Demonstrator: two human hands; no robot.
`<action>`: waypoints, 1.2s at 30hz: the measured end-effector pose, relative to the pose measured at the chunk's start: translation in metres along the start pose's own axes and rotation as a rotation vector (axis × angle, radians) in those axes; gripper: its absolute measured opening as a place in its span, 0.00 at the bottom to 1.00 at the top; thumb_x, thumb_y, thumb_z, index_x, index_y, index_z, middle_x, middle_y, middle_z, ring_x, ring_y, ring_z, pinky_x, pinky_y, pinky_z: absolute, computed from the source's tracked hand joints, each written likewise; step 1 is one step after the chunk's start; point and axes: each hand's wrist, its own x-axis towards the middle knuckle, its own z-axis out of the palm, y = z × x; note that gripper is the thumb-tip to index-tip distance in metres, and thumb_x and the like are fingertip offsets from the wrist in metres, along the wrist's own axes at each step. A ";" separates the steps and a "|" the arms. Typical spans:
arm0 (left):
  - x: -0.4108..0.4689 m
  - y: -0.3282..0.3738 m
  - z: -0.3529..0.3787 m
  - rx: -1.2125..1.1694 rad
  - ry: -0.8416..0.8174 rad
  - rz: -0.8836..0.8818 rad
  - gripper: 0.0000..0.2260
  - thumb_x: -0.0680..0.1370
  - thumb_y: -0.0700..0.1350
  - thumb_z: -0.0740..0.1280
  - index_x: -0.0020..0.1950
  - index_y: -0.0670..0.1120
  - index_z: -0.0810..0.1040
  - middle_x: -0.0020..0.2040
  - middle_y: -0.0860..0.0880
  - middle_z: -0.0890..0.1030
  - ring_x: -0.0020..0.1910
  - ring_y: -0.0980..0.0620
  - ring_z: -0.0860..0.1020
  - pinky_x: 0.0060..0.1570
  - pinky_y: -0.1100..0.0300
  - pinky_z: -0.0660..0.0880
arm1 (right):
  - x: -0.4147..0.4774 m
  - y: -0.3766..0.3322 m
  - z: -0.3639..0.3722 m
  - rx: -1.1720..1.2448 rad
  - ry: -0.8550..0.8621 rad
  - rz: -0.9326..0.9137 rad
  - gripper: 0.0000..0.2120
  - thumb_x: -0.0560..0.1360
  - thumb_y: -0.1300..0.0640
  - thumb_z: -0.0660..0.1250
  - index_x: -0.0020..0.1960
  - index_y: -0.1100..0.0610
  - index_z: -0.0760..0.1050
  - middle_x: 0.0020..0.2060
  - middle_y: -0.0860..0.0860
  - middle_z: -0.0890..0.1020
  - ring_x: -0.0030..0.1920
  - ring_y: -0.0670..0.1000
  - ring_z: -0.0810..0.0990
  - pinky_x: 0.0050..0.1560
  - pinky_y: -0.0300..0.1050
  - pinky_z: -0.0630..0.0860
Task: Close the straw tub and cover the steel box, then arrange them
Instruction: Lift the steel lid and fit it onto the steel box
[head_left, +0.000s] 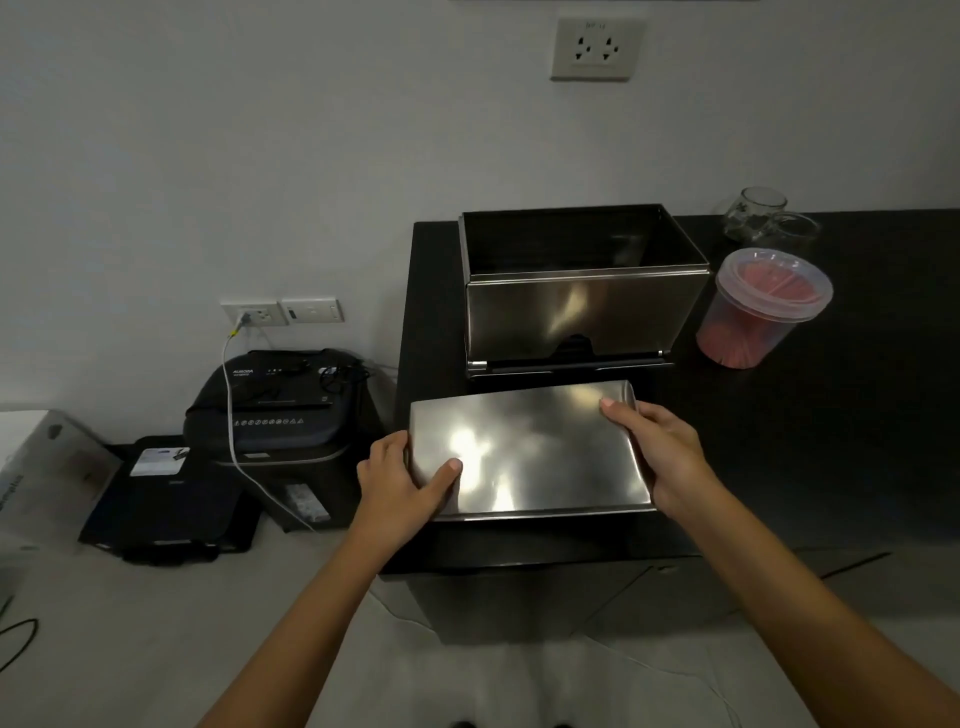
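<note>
A shiny steel lid lies flat near the front of the black counter. My left hand grips its left edge, thumb on top. My right hand grips its right edge. Behind the lid stands the steel box, open at the top and uncovered. To the right of the box stands the clear plastic straw tub filled with red straws, with its clear lid resting on top.
Two glass cups stand at the counter's back right by the wall. Left of the counter, on the floor, sit a black paper shredder with a white cable, a flat black case and a white box.
</note>
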 end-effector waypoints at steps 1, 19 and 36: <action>-0.002 0.002 0.001 -0.028 -0.014 -0.007 0.32 0.72 0.54 0.68 0.70 0.43 0.61 0.70 0.43 0.64 0.68 0.45 0.61 0.64 0.54 0.62 | -0.002 -0.002 -0.002 0.003 0.001 -0.023 0.15 0.65 0.53 0.73 0.50 0.54 0.77 0.49 0.56 0.82 0.49 0.55 0.81 0.52 0.52 0.77; -0.003 0.081 -0.036 -0.565 0.160 0.045 0.21 0.72 0.51 0.69 0.64 0.49 0.74 0.52 0.52 0.80 0.49 0.58 0.78 0.39 0.69 0.70 | -0.024 -0.092 -0.056 0.124 -0.223 -0.094 0.10 0.72 0.58 0.65 0.52 0.58 0.76 0.47 0.57 0.81 0.47 0.55 0.80 0.49 0.51 0.77; 0.025 0.158 -0.063 -0.471 0.207 0.135 0.17 0.71 0.49 0.70 0.58 0.45 0.78 0.51 0.48 0.82 0.52 0.49 0.80 0.58 0.51 0.75 | 0.011 -0.151 -0.050 0.020 0.068 -0.382 0.08 0.68 0.48 0.70 0.43 0.51 0.78 0.41 0.49 0.83 0.45 0.50 0.81 0.50 0.48 0.78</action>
